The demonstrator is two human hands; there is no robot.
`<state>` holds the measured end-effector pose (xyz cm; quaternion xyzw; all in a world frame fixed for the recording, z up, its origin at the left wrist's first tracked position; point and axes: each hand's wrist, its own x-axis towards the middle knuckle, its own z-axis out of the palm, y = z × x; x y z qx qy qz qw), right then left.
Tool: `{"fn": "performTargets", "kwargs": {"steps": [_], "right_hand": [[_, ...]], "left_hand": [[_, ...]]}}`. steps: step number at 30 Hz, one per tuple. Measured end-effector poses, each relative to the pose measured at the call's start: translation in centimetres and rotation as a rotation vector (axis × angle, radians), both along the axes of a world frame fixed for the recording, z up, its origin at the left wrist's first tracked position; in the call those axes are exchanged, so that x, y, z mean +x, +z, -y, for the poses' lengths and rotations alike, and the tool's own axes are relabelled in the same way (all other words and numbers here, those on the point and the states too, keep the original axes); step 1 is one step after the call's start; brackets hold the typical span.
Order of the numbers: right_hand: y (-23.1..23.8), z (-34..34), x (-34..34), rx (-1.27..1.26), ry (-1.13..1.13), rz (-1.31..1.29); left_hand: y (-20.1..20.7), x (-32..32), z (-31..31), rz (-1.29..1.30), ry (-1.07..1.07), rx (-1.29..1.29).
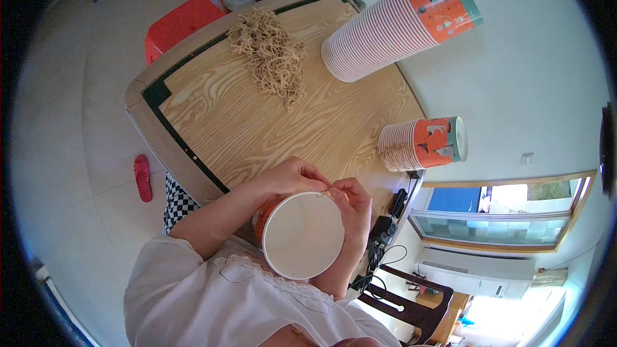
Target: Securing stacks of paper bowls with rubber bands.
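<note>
A large paper bucket [303,236], white inside and orange outside, is tipped with its wide mouth facing me, close against my chest. My left hand [294,177] and my right hand [350,204] meet at the bucket's far rim, fingertips pinched together. Between them a thin tan strand [326,191] shows at the rim; it looks like the strands in the tangled heap [270,54] farther off on the table. My right forearm passes partly behind the bucket.
On the wood-grain table [225,122] stand a tall stack of nested paper buckets [398,29] and a shorter one [421,144], along the wall side. Black adapters and cables [382,231] lie at the right edge. A red stool [183,22] is beyond the left edge.
</note>
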<state>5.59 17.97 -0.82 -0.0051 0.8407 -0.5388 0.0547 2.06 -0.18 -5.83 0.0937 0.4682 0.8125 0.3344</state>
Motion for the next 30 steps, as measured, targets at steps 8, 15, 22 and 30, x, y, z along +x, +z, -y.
{"fn": "performTargets", "kwargs": {"steps": [8, 15, 22, 30], "right_hand": [[-0.5, -0.1, -0.2, -0.111, 0.006, 0.011], [-0.7, -0.2, -0.2, -0.159, -0.006, 0.059], [-0.7, -0.1, -0.5, -0.182, 0.039, 0.024], [-0.3, 0.5, -0.4, -0.292, 0.007, 0.073]], "left_hand": [[-1.2, -0.3, -0.4, -0.065, 0.003, -0.025], [-1.7, -0.4, -0.2, 0.04, -0.003, 0.091], [-0.3, -0.2, 0.1, 0.11, -0.024, 0.084], [-1.1, -0.5, -0.5, 0.083, -0.036, 0.073]]}}
